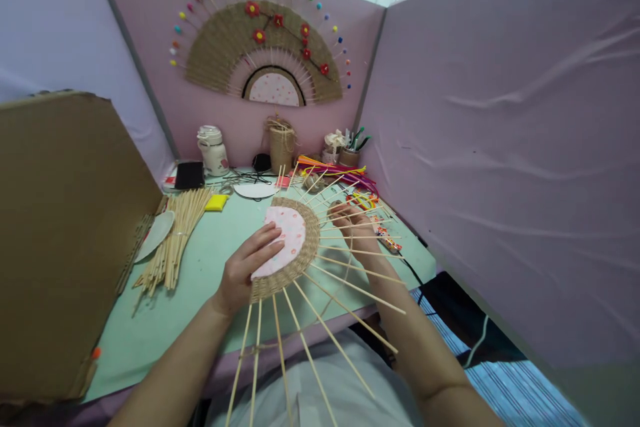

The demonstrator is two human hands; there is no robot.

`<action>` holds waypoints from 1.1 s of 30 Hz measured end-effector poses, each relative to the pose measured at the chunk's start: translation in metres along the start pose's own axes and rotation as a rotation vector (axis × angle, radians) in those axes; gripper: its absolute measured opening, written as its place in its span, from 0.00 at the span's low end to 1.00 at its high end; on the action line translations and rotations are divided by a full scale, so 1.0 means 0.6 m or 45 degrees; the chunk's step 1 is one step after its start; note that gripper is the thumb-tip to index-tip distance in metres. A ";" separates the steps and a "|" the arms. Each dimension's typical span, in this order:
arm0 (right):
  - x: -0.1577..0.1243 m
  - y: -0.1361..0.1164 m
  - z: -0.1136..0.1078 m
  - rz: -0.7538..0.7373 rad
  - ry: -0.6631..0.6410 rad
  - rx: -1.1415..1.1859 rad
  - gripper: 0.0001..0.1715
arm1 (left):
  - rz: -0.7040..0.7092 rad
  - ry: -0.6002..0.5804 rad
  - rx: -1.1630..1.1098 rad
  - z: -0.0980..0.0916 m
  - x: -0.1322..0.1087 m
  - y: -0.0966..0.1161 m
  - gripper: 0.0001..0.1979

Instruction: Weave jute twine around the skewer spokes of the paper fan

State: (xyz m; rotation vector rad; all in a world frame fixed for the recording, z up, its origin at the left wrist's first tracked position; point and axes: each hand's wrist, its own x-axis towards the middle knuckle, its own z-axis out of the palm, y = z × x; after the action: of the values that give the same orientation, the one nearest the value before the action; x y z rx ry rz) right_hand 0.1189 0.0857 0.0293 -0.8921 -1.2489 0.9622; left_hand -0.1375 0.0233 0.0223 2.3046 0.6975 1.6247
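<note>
A half-made fan (313, 233) is turned on its side, with a white half-round centre dotted in pink and a woven twine band around it. Thin wooden sticks spread out from the band to the right and toward my body. My left hand (250, 263) grips the fan at its straight edge, fingers lying over the dotted centre. Among the sticks on the right, my right hand (350, 217) pinches the twine (349, 257) close to the band. A loose length of it droops below the hand and runs across the lower sticks. The fingertips are partly hidden.
A finished fan (215, 47) with red flowers hangs on the pink partition. On the green table lie a bundle of sticks (183, 227), a yellow block (216, 203), a white jar (213, 150), a twine-wrapped pot (282, 147) and coloured pipe cleaners (345, 170). Cardboard (65, 233) stands left.
</note>
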 end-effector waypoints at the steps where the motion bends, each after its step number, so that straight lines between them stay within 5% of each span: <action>1: 0.000 0.000 0.001 -0.006 0.001 0.016 0.08 | 0.008 0.000 -0.002 0.000 0.000 0.000 0.24; 11: -0.007 -0.001 -0.003 0.019 0.142 0.044 0.08 | 0.200 -0.034 0.086 -0.001 0.001 -0.008 0.25; 33: -0.022 0.014 -0.087 0.068 0.268 -0.232 0.16 | 0.274 -0.100 0.133 -0.001 0.001 -0.014 0.26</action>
State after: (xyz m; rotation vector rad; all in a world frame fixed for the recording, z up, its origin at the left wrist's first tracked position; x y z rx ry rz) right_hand 0.1694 0.0753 0.0110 -1.1445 -1.1488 0.7823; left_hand -0.1403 0.0306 0.0192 2.5813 0.5454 1.6083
